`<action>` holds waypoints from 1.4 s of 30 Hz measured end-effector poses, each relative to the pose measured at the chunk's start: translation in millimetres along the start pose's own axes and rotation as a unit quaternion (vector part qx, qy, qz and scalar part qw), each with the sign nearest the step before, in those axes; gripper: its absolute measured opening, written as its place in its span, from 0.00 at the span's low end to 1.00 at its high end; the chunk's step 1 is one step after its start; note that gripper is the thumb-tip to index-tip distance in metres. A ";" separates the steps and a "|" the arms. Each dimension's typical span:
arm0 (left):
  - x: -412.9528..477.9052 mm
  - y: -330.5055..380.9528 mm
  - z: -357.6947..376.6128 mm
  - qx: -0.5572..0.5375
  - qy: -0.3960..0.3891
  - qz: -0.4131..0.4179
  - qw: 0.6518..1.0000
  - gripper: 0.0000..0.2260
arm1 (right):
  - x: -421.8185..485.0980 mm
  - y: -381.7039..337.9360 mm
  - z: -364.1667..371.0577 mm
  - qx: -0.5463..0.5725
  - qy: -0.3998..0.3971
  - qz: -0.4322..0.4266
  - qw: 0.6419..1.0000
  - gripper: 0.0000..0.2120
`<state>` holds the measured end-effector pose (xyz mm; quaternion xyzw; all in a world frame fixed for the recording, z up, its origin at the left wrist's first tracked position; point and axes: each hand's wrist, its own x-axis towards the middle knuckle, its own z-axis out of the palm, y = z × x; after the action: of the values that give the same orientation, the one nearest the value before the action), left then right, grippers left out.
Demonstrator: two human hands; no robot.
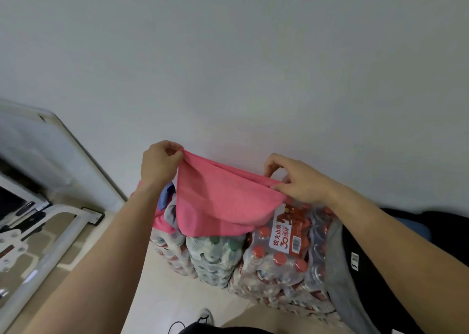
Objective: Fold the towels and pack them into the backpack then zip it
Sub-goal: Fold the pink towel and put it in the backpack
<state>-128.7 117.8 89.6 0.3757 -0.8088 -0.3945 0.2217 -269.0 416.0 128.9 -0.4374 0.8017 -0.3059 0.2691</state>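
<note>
Left hand (161,163): raised, thumb and curled fingers pinching the upper corner of the towel (223,201).
Right hand (297,179): level with the left and well apart from it, fingertips pinching the opposite upper corner.
Towel: pink, stretched between the two hands. Its top edge shows two layers, and the rest hangs in a loose curve below both hands.
Backpack (368,283): black with a grey lining and a small white tag. It lies under the right forearm, below and outside the right hand, with its mouth gaping. Whether anything is inside cannot be told.
Towel pile (168,210): blue, grey and pink cloth, bunched just below the left wrist and partly hidden behind the hanging towel.
Bottle packs (276,260): shrink-wrapped, red and green caps, stacked beneath both hands. The towel's lower edge drapes over their top, and the pile and backpack rest on them.
Wall (253,67): pale, directly beyond both hands.
Frame (63,229): white, on the floor well to the left of the left forearm.
Shoe (205,317): near the bottom edge, between the forearms.
</note>
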 end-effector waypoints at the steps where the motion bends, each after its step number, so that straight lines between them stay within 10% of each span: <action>1: 1.2 3.8 4.2 0.004 -0.003 0.002 1.000 0.08 | -3.8 -0.4 0.8 -0.004 -0.006 -0.003 1.000 0.10; 30: 6.1 53.2 6.6 -0.109 -0.077 0.075 0.988 0.06 | -42.8 9.4 -27.7 -0.157 0.290 0.084 0.940 0.07; 42: -30.3 47.1 -5.8 -0.098 -0.080 0.138 0.982 0.08 | -60.4 -29.1 0.1 -0.048 0.411 0.084 0.906 0.06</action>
<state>-126.6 157.9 129.1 0.2046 -0.8253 -0.4663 0.2442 -224.8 455.7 159.8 -0.2166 0.8886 -0.3960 -0.0814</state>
